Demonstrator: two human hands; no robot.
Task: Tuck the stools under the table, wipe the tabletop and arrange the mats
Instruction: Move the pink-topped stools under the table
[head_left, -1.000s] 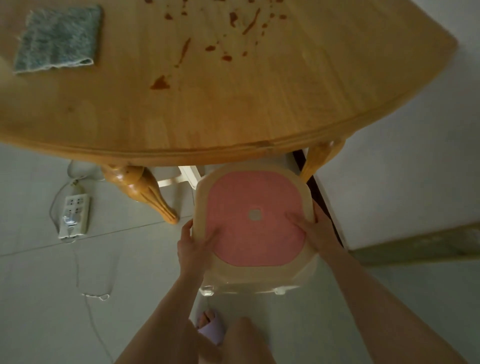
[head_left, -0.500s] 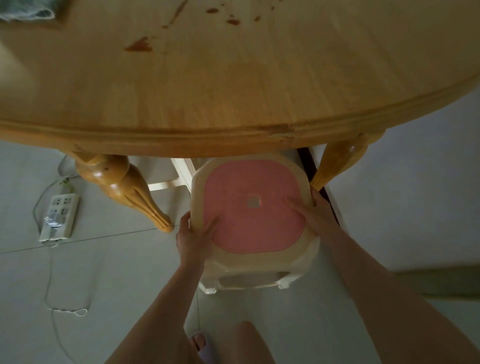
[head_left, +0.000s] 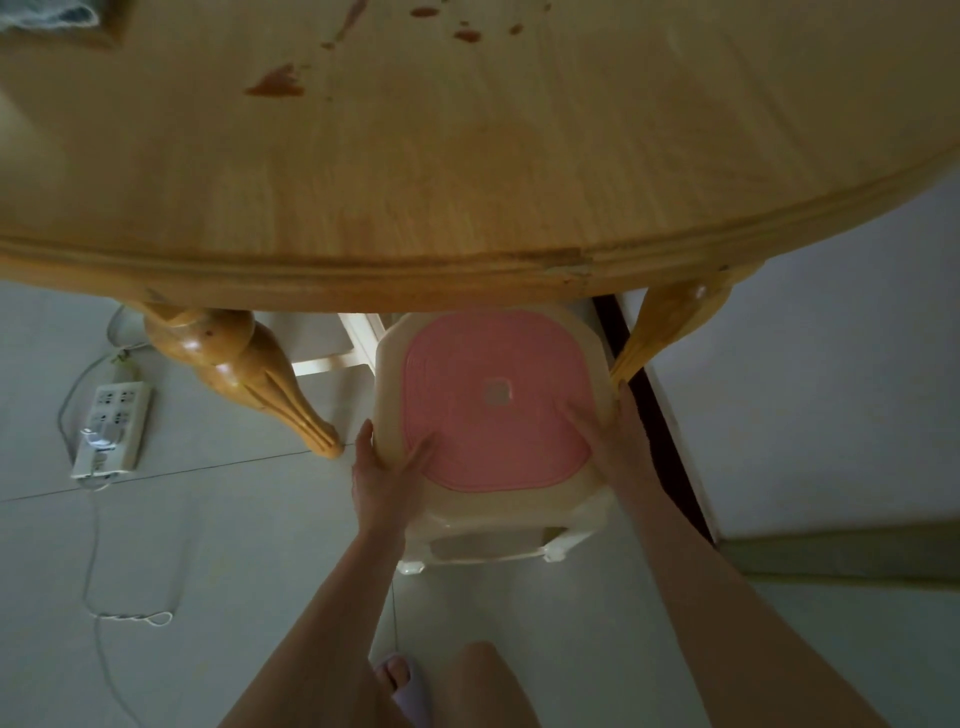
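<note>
A cream plastic stool with a pink seat (head_left: 493, 405) stands on the floor between two table legs, its far edge under the rim of the round wooden table (head_left: 467, 208). My left hand (head_left: 384, 473) grips the stool's near left corner, thumb outside and fingers on the seat. My right hand (head_left: 608, 436) holds the right side of the seat. Red-brown stains (head_left: 275, 85) mark the tabletop. A corner of the grey cloth (head_left: 47, 13) shows at the top left.
A turned wooden table leg (head_left: 244, 374) stands left of the stool, another leg (head_left: 660, 332) right of it. A white power strip (head_left: 111, 428) with a trailing cable lies on the tiled floor at left. A white wall (head_left: 805, 364) is close on the right. My slippered foot (head_left: 400, 680) is below.
Both hands have pushed the stool forward, so its far edge now sits under the table rim. The view has moved closer to the table edge.
</note>
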